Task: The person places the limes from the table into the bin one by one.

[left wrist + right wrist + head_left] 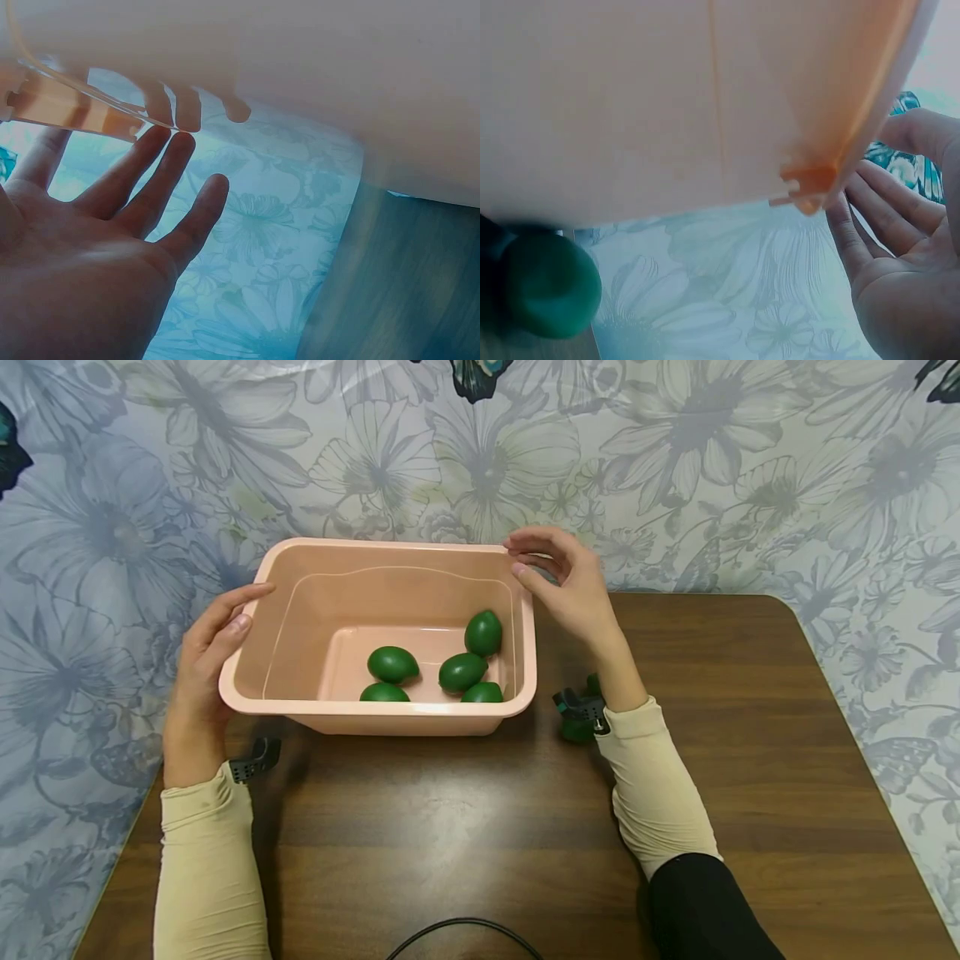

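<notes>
A peach-pink plastic tub (pixel 397 720) is held between both hands, its inside facing the head camera. Several glossy dark green limes (pixel 462 673) lie in it, mostly toward the right; the near rim partly covers two. My left hand (pixel 206 672) grips the left end, with the thumb at the rim; in the left wrist view its fingers (pixel 176 161) reach up against the tub's edge. At the back right corner, my right hand (pixel 566 581) pinches the rim between thumb and fingertips. The right wrist view shows this corner from below.
More green limes (pixel 576 729) sit on the brown wooden table (pixel 750 735), partly hidden behind the right wrist's camera. A black cable (pixel 465 921) curves at the near edge. Flower-patterned wallpaper (pixel 675 468) rises behind the table.
</notes>
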Action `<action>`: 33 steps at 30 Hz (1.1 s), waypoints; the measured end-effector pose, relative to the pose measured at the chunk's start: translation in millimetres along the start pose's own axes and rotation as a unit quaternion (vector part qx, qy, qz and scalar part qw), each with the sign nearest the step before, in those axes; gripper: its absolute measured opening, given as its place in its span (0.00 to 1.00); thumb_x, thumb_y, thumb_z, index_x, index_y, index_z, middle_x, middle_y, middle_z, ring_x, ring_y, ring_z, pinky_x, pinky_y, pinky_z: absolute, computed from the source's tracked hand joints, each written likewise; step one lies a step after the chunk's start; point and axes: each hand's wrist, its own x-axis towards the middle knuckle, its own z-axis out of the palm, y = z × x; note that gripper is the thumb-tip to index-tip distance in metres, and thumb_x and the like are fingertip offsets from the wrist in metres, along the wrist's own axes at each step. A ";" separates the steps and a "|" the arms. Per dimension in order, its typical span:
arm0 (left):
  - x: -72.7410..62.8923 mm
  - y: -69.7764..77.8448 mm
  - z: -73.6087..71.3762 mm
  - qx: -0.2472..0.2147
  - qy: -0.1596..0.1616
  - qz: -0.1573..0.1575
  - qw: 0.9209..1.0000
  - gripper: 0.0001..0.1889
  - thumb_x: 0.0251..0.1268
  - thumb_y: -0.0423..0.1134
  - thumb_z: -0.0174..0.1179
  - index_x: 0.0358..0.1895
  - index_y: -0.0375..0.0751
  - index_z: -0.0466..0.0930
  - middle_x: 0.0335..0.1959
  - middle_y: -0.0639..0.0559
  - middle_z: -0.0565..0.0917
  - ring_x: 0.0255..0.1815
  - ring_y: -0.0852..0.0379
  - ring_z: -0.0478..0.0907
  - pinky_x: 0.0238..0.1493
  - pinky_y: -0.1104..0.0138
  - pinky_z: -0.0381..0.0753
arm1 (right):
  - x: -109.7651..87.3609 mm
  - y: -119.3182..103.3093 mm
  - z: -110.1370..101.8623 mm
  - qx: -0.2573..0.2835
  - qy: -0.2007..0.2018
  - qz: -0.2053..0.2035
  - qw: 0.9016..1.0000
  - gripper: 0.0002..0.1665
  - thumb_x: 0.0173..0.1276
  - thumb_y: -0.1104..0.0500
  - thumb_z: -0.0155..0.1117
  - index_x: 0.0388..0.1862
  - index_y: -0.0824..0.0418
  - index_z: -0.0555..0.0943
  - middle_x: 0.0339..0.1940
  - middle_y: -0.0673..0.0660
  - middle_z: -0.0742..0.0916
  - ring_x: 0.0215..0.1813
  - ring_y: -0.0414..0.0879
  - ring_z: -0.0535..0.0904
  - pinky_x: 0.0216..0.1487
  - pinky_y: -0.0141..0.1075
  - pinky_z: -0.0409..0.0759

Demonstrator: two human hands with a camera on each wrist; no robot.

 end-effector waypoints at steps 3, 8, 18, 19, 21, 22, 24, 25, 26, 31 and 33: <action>0.8 0.7 0.8 0.002 0.000 0.001 1.000 0.24 0.78 0.32 0.51 0.73 0.27 0.71 0.70 0.37 0.74 0.61 0.47 0.79 0.54 0.66 0.86 | -1.9 8.5 -8.8 0.022 0.023 -0.001 0.999 0.21 0.71 0.72 0.68 0.62 0.72 0.81 0.59 0.68 0.86 0.63 0.56 0.84 0.68 0.45 0.80; 0.6 1.5 1.4 0.010 0.002 0.004 1.000 0.24 0.79 0.32 0.51 0.73 0.26 0.71 0.70 0.35 0.75 0.61 0.47 0.79 0.54 0.66 0.86 | -6.5 7.6 -20.9 0.061 0.053 -0.014 0.997 0.18 0.72 0.71 0.68 0.59 0.72 0.83 0.56 0.67 0.88 0.60 0.55 0.85 0.64 0.42 0.83; -1.3 3.5 3.2 0.001 0.003 0.003 1.000 0.24 0.79 0.32 0.51 0.74 0.26 0.70 0.70 0.35 0.74 0.62 0.46 0.79 0.56 0.65 0.85 | -13.8 17.7 -35.8 0.046 0.054 0.004 0.997 0.16 0.72 0.70 0.68 0.57 0.74 0.84 0.54 0.68 0.88 0.59 0.54 0.86 0.63 0.42 0.84; -1.1 3.2 3.1 -0.003 0.000 0.002 1.000 0.24 0.79 0.32 0.50 0.74 0.26 0.70 0.71 0.35 0.74 0.63 0.46 0.79 0.56 0.65 0.85 | -15.0 18.2 -37.3 0.043 0.051 0.010 0.998 0.16 0.72 0.70 0.68 0.57 0.74 0.83 0.54 0.68 0.88 0.59 0.54 0.86 0.64 0.41 0.84; -0.6 2.7 3.1 -0.003 -0.001 0.002 1.000 0.24 0.79 0.32 0.50 0.74 0.26 0.70 0.71 0.35 0.74 0.63 0.46 0.78 0.56 0.66 0.85 | -18.2 17.5 -40.8 0.033 0.044 0.026 0.998 0.17 0.73 0.70 0.68 0.57 0.75 0.83 0.54 0.69 0.87 0.59 0.54 0.86 0.63 0.39 0.83; -0.4 2.1 3.2 0.002 0.001 0.001 1.000 0.25 0.79 0.32 0.51 0.74 0.26 0.70 0.71 0.35 0.74 0.62 0.46 0.79 0.55 0.66 0.85 | -20.5 15.3 -42.9 0.031 0.041 0.034 0.998 0.17 0.73 0.69 0.68 0.57 0.76 0.83 0.54 0.70 0.87 0.59 0.54 0.86 0.62 0.38 0.83; 0.0 1.1 3.6 0.012 0.010 0.000 1.000 0.25 0.79 0.32 0.52 0.74 0.26 0.70 0.70 0.34 0.74 0.62 0.46 0.79 0.55 0.66 0.86 | -25.5 11.2 -48.2 0.023 0.033 0.047 0.998 0.18 0.73 0.69 0.68 0.58 0.76 0.82 0.55 0.71 0.87 0.60 0.54 0.85 0.62 0.37 0.83; 0.2 0.7 3.9 0.017 0.014 -0.002 1.000 0.25 0.78 0.33 0.52 0.74 0.25 0.70 0.70 0.33 0.74 0.61 0.46 0.79 0.54 0.66 0.86 | -28.0 9.9 -51.4 0.019 0.030 0.052 0.998 0.18 0.73 0.69 0.68 0.58 0.76 0.82 0.55 0.71 0.87 0.60 0.54 0.85 0.61 0.36 0.84; 0.3 0.7 4.3 0.022 0.019 -0.003 1.000 0.25 0.78 0.33 0.52 0.74 0.25 0.70 0.70 0.33 0.74 0.61 0.46 0.80 0.54 0.66 0.86 | -30.7 8.6 -54.7 0.017 0.028 0.057 0.998 0.18 0.73 0.68 0.68 0.58 0.76 0.82 0.55 0.71 0.86 0.60 0.54 0.85 0.61 0.35 0.84; 0.3 0.4 5.1 0.024 0.030 0.000 0.999 0.26 0.78 0.33 0.53 0.74 0.24 0.69 0.69 0.32 0.75 0.59 0.46 0.80 0.53 0.66 0.86 | -42.8 18.7 -76.2 0.013 0.023 0.070 0.997 0.19 0.73 0.67 0.70 0.59 0.74 0.83 0.56 0.69 0.88 0.60 0.53 0.86 0.61 0.35 0.84; 0.2 -0.1 4.6 0.019 0.027 0.005 0.999 0.26 0.78 0.32 0.52 0.74 0.23 0.69 0.68 0.32 0.75 0.59 0.47 0.80 0.53 0.66 0.86 | -47.1 23.7 -85.2 0.016 0.024 0.073 0.997 0.19 0.73 0.66 0.70 0.59 0.73 0.83 0.56 0.68 0.88 0.60 0.54 0.86 0.61 0.36 0.84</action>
